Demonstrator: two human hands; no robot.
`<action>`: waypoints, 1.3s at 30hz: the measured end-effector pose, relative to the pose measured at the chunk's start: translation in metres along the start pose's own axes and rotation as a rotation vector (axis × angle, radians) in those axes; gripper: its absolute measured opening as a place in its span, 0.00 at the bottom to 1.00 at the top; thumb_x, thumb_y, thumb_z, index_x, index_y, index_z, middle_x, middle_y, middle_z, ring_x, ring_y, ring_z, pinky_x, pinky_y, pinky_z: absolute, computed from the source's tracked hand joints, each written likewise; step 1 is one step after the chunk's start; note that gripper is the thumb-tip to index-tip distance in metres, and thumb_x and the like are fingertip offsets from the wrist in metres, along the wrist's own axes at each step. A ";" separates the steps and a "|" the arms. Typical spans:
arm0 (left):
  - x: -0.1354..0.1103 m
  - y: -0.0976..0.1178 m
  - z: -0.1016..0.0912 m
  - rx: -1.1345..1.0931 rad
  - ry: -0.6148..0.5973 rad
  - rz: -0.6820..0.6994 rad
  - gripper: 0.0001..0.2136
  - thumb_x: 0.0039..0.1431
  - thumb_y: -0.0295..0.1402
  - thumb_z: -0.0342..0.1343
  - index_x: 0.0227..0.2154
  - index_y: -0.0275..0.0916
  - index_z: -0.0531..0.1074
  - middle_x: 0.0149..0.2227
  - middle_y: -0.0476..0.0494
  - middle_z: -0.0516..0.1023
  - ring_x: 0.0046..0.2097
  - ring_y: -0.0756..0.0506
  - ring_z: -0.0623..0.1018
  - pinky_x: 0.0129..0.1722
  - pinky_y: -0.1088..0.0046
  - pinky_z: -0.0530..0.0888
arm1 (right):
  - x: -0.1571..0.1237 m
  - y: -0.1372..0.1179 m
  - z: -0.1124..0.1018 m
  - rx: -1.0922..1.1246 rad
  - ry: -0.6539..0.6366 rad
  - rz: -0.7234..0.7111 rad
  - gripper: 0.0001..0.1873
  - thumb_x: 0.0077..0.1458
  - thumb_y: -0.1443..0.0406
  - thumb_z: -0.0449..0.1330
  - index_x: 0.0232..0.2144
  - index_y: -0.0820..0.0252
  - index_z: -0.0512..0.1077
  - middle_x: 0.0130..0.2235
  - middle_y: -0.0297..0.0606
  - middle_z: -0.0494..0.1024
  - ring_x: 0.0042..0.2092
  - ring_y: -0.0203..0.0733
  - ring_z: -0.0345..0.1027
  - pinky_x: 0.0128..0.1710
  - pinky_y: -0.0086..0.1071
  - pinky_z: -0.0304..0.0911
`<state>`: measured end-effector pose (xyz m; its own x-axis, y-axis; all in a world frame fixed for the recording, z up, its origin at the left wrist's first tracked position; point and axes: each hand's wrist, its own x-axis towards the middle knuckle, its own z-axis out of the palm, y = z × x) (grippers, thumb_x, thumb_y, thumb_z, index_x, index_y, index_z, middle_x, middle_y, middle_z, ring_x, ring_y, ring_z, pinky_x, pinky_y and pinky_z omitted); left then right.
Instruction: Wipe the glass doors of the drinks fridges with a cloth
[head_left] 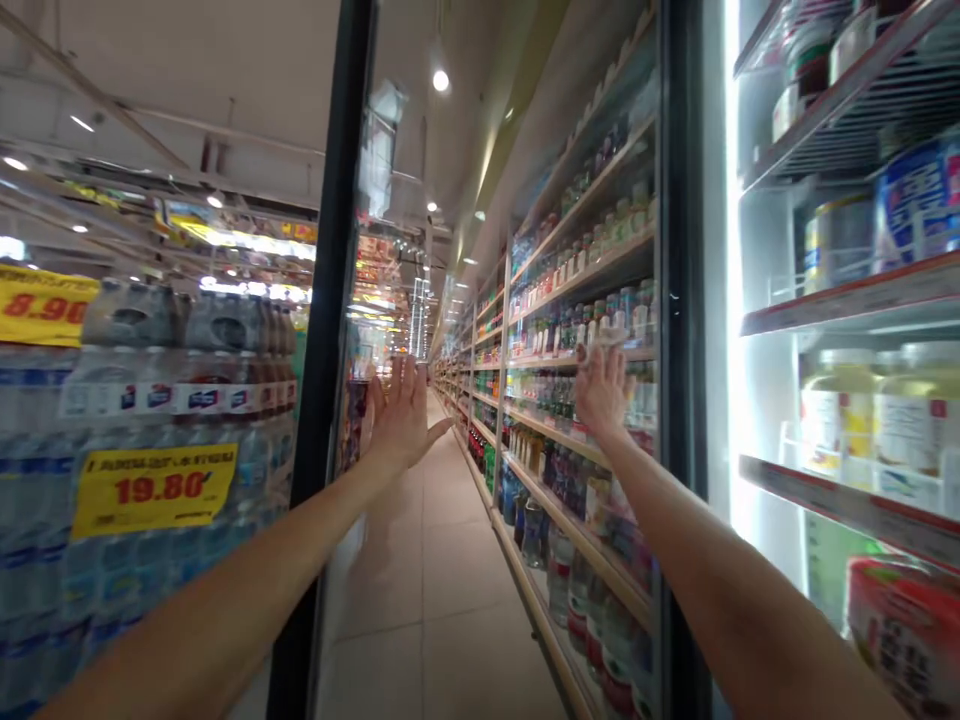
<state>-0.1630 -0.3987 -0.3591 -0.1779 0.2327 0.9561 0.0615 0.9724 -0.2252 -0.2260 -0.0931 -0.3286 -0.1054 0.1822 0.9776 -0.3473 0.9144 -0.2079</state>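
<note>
A glass door (450, 560) in a black frame stands before me, with a supermarket aisle showing in the pane. My left hand (405, 415) is raised flat at the left part of the pane, fingers stretched and thumb out to the right. Toward the right frame post, my right hand (602, 390) reaches up to the glass with its fingers extended and a little blurred. A whitish patch lies at its fingertips; whether that is a cloth or a reflection I cannot tell. Contact between the palms and the glass is hard to confirm.
Lit cooler shelves (847, 295) at the right hold bottles (836, 410), cans and a red pack (904, 625). On the left rise stacked packs of bottled drinks (165, 385) with a yellow price sign (155, 490). The black door post (330, 300) stands between them and the pane.
</note>
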 end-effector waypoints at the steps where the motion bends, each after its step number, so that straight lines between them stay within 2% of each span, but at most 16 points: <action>1: 0.000 0.000 0.001 -0.001 0.013 0.001 0.42 0.55 0.53 0.47 0.63 0.29 0.40 0.65 0.25 0.44 0.66 0.35 0.38 0.61 0.46 0.40 | -0.003 -0.018 0.005 0.007 -0.031 -0.093 0.26 0.59 0.62 0.45 0.59 0.61 0.57 0.63 0.52 0.54 0.64 0.53 0.43 0.59 0.56 0.42; 4: -0.001 -0.001 0.002 -0.019 0.032 0.003 0.41 0.56 0.53 0.46 0.63 0.32 0.39 0.65 0.28 0.44 0.66 0.36 0.39 0.62 0.48 0.40 | -0.009 -0.060 0.016 0.005 -0.139 -0.418 0.26 0.59 0.62 0.46 0.60 0.50 0.55 0.65 0.37 0.50 0.66 0.44 0.39 0.62 0.50 0.41; 6: -0.002 -0.002 0.000 -0.027 0.022 -0.002 0.40 0.56 0.53 0.46 0.64 0.33 0.39 0.65 0.30 0.44 0.66 0.37 0.40 0.62 0.50 0.40 | -0.010 -0.054 0.016 -0.018 -0.155 -0.453 0.26 0.59 0.63 0.44 0.60 0.50 0.54 0.65 0.37 0.50 0.65 0.44 0.39 0.61 0.52 0.40; 10: -0.002 0.000 -0.003 -0.020 -0.007 -0.014 0.40 0.57 0.52 0.45 0.64 0.33 0.38 0.65 0.30 0.43 0.66 0.37 0.41 0.62 0.49 0.42 | -0.009 0.034 0.003 -0.001 0.084 -0.021 0.26 0.58 0.61 0.45 0.59 0.57 0.58 0.61 0.49 0.58 0.62 0.52 0.48 0.58 0.55 0.44; 12: -0.002 0.001 -0.002 -0.021 -0.008 -0.018 0.40 0.57 0.52 0.45 0.64 0.33 0.37 0.65 0.29 0.42 0.66 0.36 0.40 0.62 0.47 0.43 | -0.007 0.072 -0.002 0.000 0.150 0.081 0.28 0.58 0.61 0.43 0.59 0.66 0.57 0.59 0.61 0.58 0.61 0.55 0.50 0.55 0.55 0.47; 14: -0.001 0.002 -0.001 -0.027 -0.010 -0.023 0.40 0.57 0.51 0.45 0.64 0.32 0.37 0.65 0.29 0.42 0.66 0.36 0.40 0.61 0.46 0.43 | -0.007 0.082 -0.002 -0.006 0.160 0.094 0.29 0.59 0.61 0.40 0.59 0.72 0.57 0.58 0.67 0.58 0.61 0.57 0.49 0.54 0.54 0.49; 17: -0.001 0.003 -0.001 -0.050 -0.029 -0.039 0.39 0.58 0.50 0.45 0.64 0.31 0.38 0.65 0.28 0.42 0.66 0.35 0.40 0.61 0.45 0.43 | -0.018 0.042 0.005 -0.012 0.091 -0.007 0.28 0.59 0.62 0.42 0.59 0.66 0.57 0.60 0.57 0.57 0.62 0.54 0.47 0.56 0.51 0.50; 20: -0.004 0.005 -0.002 -0.070 -0.055 -0.047 0.38 0.58 0.49 0.46 0.64 0.31 0.39 0.65 0.29 0.42 0.66 0.35 0.40 0.61 0.45 0.42 | -0.040 -0.013 0.011 -0.019 -0.102 -0.378 0.27 0.57 0.63 0.47 0.59 0.52 0.57 0.63 0.39 0.55 0.64 0.47 0.42 0.60 0.49 0.46; 23: -0.012 0.008 -0.003 -0.070 -0.055 -0.034 0.36 0.59 0.47 0.45 0.64 0.33 0.39 0.66 0.31 0.42 0.66 0.36 0.39 0.62 0.47 0.42 | -0.056 -0.025 0.009 -0.025 -0.233 -0.636 0.27 0.57 0.65 0.47 0.59 0.49 0.56 0.63 0.36 0.55 0.65 0.45 0.40 0.61 0.51 0.42; 27: -0.029 0.019 0.000 -0.052 -0.068 0.004 0.38 0.58 0.47 0.46 0.64 0.33 0.38 0.65 0.30 0.43 0.66 0.36 0.42 0.62 0.47 0.44 | -0.056 0.014 0.007 -0.025 0.031 -0.122 0.28 0.59 0.64 0.43 0.61 0.58 0.53 0.62 0.48 0.55 0.64 0.52 0.44 0.57 0.57 0.46; 29: -0.038 0.029 0.003 -0.041 -0.077 0.032 0.39 0.57 0.49 0.47 0.63 0.31 0.39 0.65 0.29 0.44 0.66 0.35 0.42 0.62 0.47 0.44 | -0.056 0.016 0.010 -0.013 0.152 0.038 0.29 0.59 0.64 0.41 0.63 0.65 0.48 0.62 0.56 0.52 0.64 0.55 0.41 0.56 0.59 0.45; 31: -0.048 0.040 0.006 -0.026 -0.088 0.069 0.40 0.57 0.50 0.48 0.63 0.29 0.41 0.65 0.29 0.45 0.66 0.36 0.41 0.62 0.48 0.43 | -0.064 -0.006 0.014 -0.003 0.146 -0.037 0.29 0.59 0.64 0.42 0.63 0.63 0.49 0.63 0.53 0.52 0.65 0.53 0.40 0.58 0.55 0.44; 34: -0.058 0.050 0.010 0.010 -0.098 0.093 0.39 0.56 0.51 0.48 0.62 0.28 0.45 0.65 0.30 0.46 0.66 0.37 0.40 0.62 0.50 0.42 | -0.090 -0.057 0.019 0.038 -0.033 -0.442 0.27 0.57 0.63 0.49 0.59 0.46 0.56 0.63 0.33 0.55 0.65 0.42 0.41 0.62 0.43 0.42; 36: -0.060 0.051 0.009 0.033 -0.101 0.091 0.39 0.56 0.51 0.48 0.62 0.28 0.46 0.65 0.31 0.46 0.66 0.38 0.40 0.62 0.51 0.43 | -0.104 -0.073 0.020 0.076 -0.167 -0.669 0.27 0.55 0.63 0.51 0.58 0.43 0.57 0.62 0.29 0.56 0.65 0.40 0.39 0.63 0.43 0.38; 37: -0.060 0.051 0.009 0.040 -0.106 0.094 0.39 0.56 0.51 0.48 0.62 0.28 0.47 0.65 0.32 0.46 0.66 0.38 0.40 0.62 0.52 0.43 | -0.107 -0.070 0.019 0.083 -0.209 -0.685 0.27 0.55 0.63 0.50 0.58 0.45 0.58 0.63 0.31 0.56 0.65 0.41 0.39 0.63 0.45 0.36; 39: -0.060 0.049 0.007 0.043 -0.120 0.099 0.39 0.56 0.51 0.49 0.62 0.29 0.48 0.65 0.33 0.46 0.66 0.38 0.41 0.63 0.53 0.43 | -0.105 -0.042 0.014 0.053 -0.213 -0.470 0.27 0.56 0.65 0.48 0.58 0.50 0.58 0.63 0.36 0.56 0.65 0.45 0.39 0.62 0.50 0.37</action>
<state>-0.1561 -0.3643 -0.4284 -0.2895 0.3257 0.9000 0.0432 0.9438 -0.3277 -0.2127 -0.1559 -0.4234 -0.1118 -0.3266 0.9385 -0.4491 0.8591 0.2455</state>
